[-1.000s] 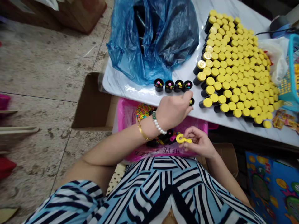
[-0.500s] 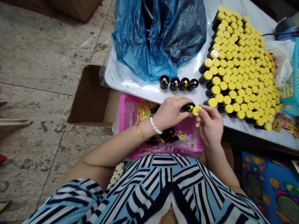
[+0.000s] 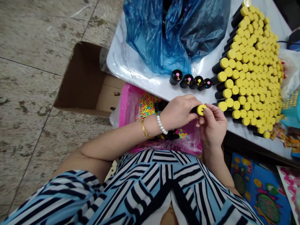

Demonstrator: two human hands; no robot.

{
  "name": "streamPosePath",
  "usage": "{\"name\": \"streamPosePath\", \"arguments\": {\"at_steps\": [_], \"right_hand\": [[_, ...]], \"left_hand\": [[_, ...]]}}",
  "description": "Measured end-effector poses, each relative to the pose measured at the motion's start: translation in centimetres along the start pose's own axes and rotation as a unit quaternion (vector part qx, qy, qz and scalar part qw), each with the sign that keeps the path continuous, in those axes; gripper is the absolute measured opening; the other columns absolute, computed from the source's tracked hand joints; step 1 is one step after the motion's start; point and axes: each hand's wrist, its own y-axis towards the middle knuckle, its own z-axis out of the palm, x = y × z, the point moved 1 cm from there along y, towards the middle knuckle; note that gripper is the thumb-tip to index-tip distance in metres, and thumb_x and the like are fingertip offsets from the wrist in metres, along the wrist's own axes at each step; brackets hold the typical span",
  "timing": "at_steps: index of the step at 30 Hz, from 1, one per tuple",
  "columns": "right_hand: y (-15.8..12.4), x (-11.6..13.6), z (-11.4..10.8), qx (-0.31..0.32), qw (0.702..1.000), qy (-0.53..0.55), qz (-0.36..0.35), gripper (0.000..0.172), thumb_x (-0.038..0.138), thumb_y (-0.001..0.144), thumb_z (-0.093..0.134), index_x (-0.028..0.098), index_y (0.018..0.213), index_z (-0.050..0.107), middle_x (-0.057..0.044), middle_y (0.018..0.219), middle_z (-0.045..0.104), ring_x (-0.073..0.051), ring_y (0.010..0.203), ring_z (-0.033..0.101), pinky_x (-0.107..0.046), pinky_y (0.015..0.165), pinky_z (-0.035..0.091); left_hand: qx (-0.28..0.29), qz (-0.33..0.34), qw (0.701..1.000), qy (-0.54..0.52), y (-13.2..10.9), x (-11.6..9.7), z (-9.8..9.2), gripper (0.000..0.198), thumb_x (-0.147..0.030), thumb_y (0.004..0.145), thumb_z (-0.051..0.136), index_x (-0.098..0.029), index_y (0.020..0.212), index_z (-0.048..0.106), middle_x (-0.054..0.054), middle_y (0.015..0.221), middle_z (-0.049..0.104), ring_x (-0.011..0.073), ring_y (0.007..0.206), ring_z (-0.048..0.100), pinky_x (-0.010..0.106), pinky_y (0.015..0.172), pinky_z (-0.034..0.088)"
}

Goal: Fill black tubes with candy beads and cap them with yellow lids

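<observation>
My left hand [image 3: 179, 113] is closed around a small black tube [image 3: 194, 109] above the pink basin. Pinched between thumb and fingers of my right hand [image 3: 215, 122] is a round yellow cap [image 3: 201, 110], which covers the mouth of that tube. Whether the cap is fully seated I cannot tell. Just beyond my hands, several open black tubes [image 3: 176, 78] stand in a short row on the table, with coloured beads or candies showing inside. Under my left wrist, the pink basin [image 3: 125, 103] holds small multicoloured balls [image 3: 147, 104] and more black tubes, partly hidden by my arm.
A dense block of yellow-capped black tubes [image 3: 250, 75] covers the right of the marble-patterned table [image 3: 117, 62]. A blue plastic bag [image 3: 154, 40] lies at the back. An open cardboard box [image 3: 79, 81] stands on the floor at left; blue printed packaging [image 3: 264, 190] is at lower right.
The yellow cap has come from beside the black tube's open end to over its mouth. My view has shifted, so the table things appear further right.
</observation>
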Motion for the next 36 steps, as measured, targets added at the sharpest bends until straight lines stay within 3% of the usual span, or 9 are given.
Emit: {"name": "streamPosePath", "arguments": {"at_steps": [8,11,15,18,20,23,25,31,36], "right_hand": [[-0.1,0.3,-0.1,0.017,0.998,-0.063,-0.015,0.019,0.036,0.090,0.078,0.022,0.100,0.069,0.009,0.059,0.059,-0.006,0.041,0.052,-0.019,0.044,0.046],[-0.2,0.7,0.0,0.042,0.997,-0.069,-0.009,0.019,0.039,0.093,0.075,0.024,0.100,0.067,0.011,0.051,0.051,-0.006,0.037,0.048,-0.018,0.039,0.038],[-0.5,0.6,0.3,0.053,0.996,-0.074,0.010,0.021,0.044,0.096,0.071,0.027,0.104,0.062,0.011,0.055,0.050,-0.008,0.043,0.055,-0.019,0.044,0.044],[-0.3,0.0,0.2,0.053,0.996,-0.077,0.007,0.024,0.049,0.097,0.067,0.029,0.105,0.056,0.011,0.056,0.046,-0.009,0.050,0.060,-0.018,0.047,0.046],[-0.2,-0.5,-0.1,0.062,0.996,-0.062,0.011,0.026,0.050,0.097,0.067,0.029,0.104,0.053,0.013,0.054,0.045,-0.009,0.047,0.057,-0.018,0.047,0.046],[-0.1,-1.1,-0.6,0.083,0.996,-0.029,0.031,0.029,0.048,0.096,0.070,0.029,0.104,0.050,0.015,0.054,0.047,-0.006,0.039,0.046,-0.018,0.045,0.045],[-0.3,-1.3,-0.7,0.082,0.996,-0.003,0.028,0.029,0.046,0.095,0.072,0.027,0.103,0.051,0.014,0.056,0.050,-0.006,0.038,0.044,-0.018,0.046,0.046],[-2.3,-1.2,-1.1,0.059,0.995,0.074,0.011,0.034,0.049,0.100,0.058,0.022,0.121,0.062,0.002,0.080,0.068,-0.010,0.056,0.062,-0.026,0.057,0.057],[-1.8,-1.5,-2.3,0.084,0.987,0.097,0.093,0.038,0.049,0.095,0.068,0.023,0.122,0.063,0.008,0.069,0.066,-0.004,0.040,0.046,-0.018,0.043,0.047]], "left_hand": [[0.027,-0.039,0.999,0.020,-0.1,-1.0,-1.3,0.016,-0.017,0.087,0.068,-0.015,0.100,0.078,0.006,0.089,0.068,0.0162,0.079,0.063,0.028,0.074,0.053],[0.067,-0.074,0.991,-0.093,0.1,-1.6,-1.8,0.019,-0.027,0.095,0.062,-0.015,0.098,0.078,0.001,0.070,0.067,0.0128,0.065,0.060,0.024,0.065,0.050],[0.035,-0.158,0.947,-0.278,0.1,-1.7,-0.7,0.044,-0.040,0.108,0.045,-0.017,0.088,0.077,0.001,0.064,0.071,0.0099,0.056,0.063,0.020,0.058,0.049],[0.020,-0.180,0.931,-0.317,-0.2,-1.4,0.6,0.049,-0.045,0.108,0.045,-0.016,0.083,0.075,0.002,0.063,0.071,0.0096,0.054,0.063,0.020,0.055,0.049],[0.021,-0.171,0.935,-0.310,-0.5,-1.0,1.0,0.047,-0.045,0.108,0.046,-0.016,0.089,0.077,0.001,0.063,0.071,0.0093,0.054,0.063,0.019,0.055,0.049],[0.001,-0.137,0.956,-0.259,-1.0,-0.3,0.8,0.034,-0.037,0.104,0.056,-0.014,0.122,0.073,0.000,0.069,0.072,0.0079,0.054,0.059,0.018,0.054,0.046],[-0.007,-0.092,0.975,-0.200,-1.2,0.0,0.4,0.045,-0.029,0.097,0.064,-0.013,0.139,0.064,0.000,0.076,0.072,0.0075,0.056,0.058,0.018,0.056,0.046],[-0.002,0.020,0.999,-0.047,-1.2,0.0,-0.8,0.026,-0.026,0.099,0.062,-0.015,0.121,0.072,0.007,0.095,0.077,0.0152,0.083,0.069,0.028,0.079,0.053],[0.064,0.069,0.995,-0.016,-0.7,0.7,-1.3,0.027,-0.024,0.101,0.059,-0.018,0.125,0.068,0.009,0.107,0.078,0.0191,0.097,0.072,0.032,0.087,0.055]]}}
